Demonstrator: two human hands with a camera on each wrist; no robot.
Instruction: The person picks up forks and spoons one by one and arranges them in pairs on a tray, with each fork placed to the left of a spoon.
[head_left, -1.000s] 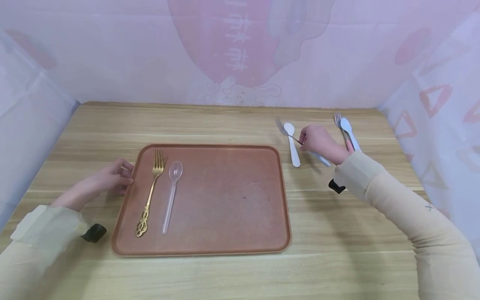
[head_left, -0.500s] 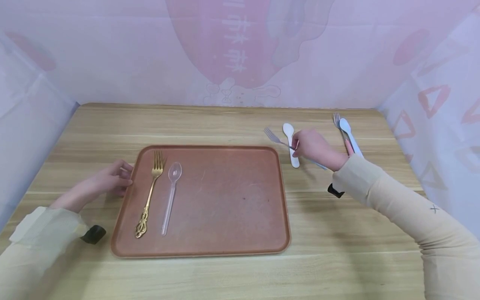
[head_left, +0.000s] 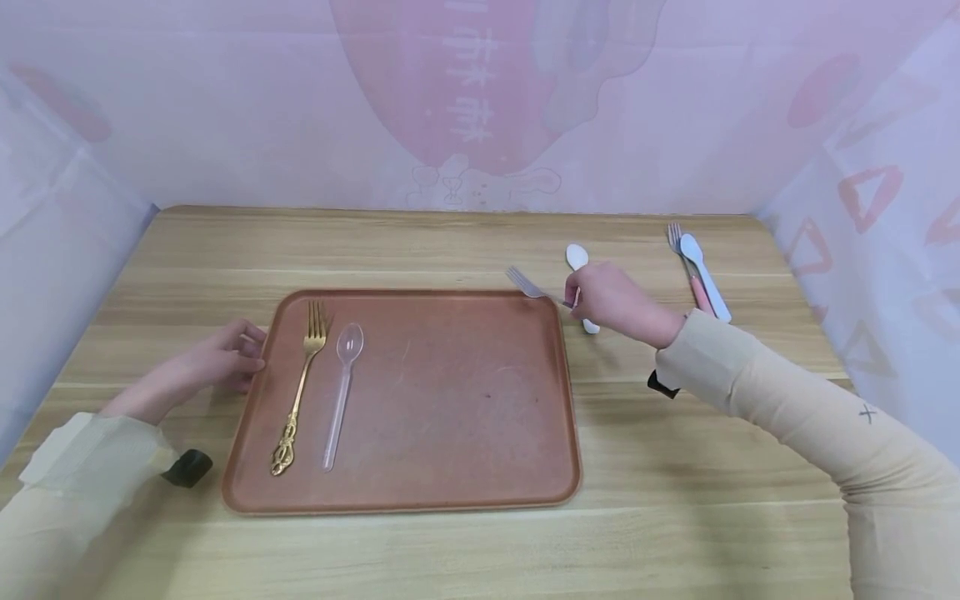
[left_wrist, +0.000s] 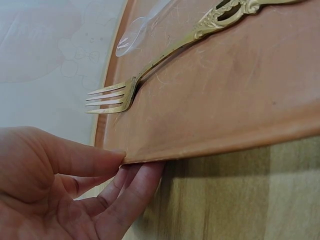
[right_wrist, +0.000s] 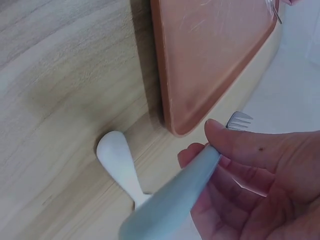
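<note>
My right hand (head_left: 573, 298) pinches a fork with a pale blue handle (head_left: 522, 283), its tines hanging over the far right corner of the brown tray (head_left: 450, 467). The right wrist view shows thumb and fingers of that hand (right_wrist: 197, 145) round the blue handle of the fork (right_wrist: 170, 205), above the tray corner (right_wrist: 200, 60). My left hand (head_left: 240, 354) pinches the tray's left rim, thumb above and fingers beneath (left_wrist: 120, 162). A gold fork (head_left: 300, 392) and a clear plastic spoon (head_left: 342, 392) lie side by side on the tray's left part.
A white spoon (head_left: 577, 257) lies on the wooden table just right of the tray, partly behind my right hand. Farther right lie a pink-handled fork (head_left: 677, 242) and a pale blue spoon (head_left: 705, 275). Patterned sheets wall in the table on three sides.
My right hand has carried the blue-handled fork leftward, from beside the white spoon to the tray's far right corner. The left hand has stayed at the tray's rim.
</note>
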